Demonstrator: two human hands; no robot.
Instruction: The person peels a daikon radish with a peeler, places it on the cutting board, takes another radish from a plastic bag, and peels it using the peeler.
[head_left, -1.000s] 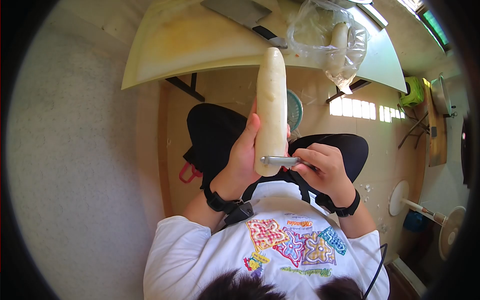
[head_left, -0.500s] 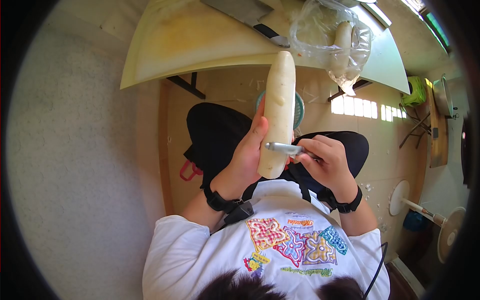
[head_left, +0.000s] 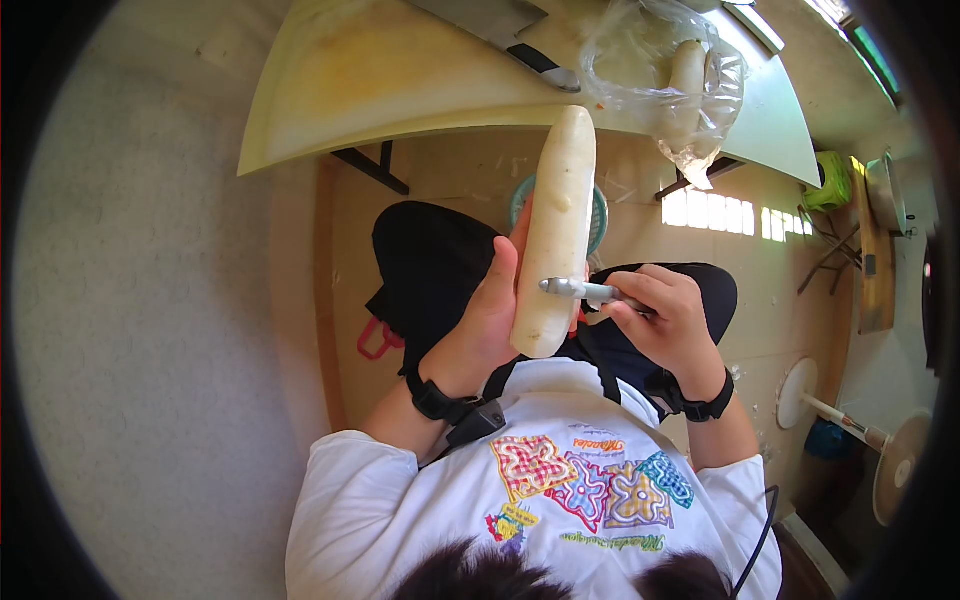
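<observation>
A long white radish (head_left: 562,215) stands nearly upright in front of my chest, leaning slightly right at its top. My left hand (head_left: 492,305) grips its lower half from the left and behind, with the thumb raised along its side; some fingers are hidden behind it. A silver peeler (head_left: 580,290) lies crosswise against the lower part of the radish. Its handle is in my right hand (head_left: 665,315), whose fingers are wrapped round it. Below and behind the radish, a teal basket (head_left: 600,222) partly shows on the floor between my knees.
Ahead is a table (head_left: 380,100) bearing a cleaver (head_left: 520,50) and a clear plastic bag (head_left: 650,80) with more radishes. A fan (head_left: 900,470) stands at the right. Scraps litter the tiled floor. A pink handle-like object (head_left: 378,340) is by my left leg.
The peeler has shifted a little up and right against the radish, with my right hand moving slightly right. My left thumb has lifted, and the radish leans slightly more to the right.
</observation>
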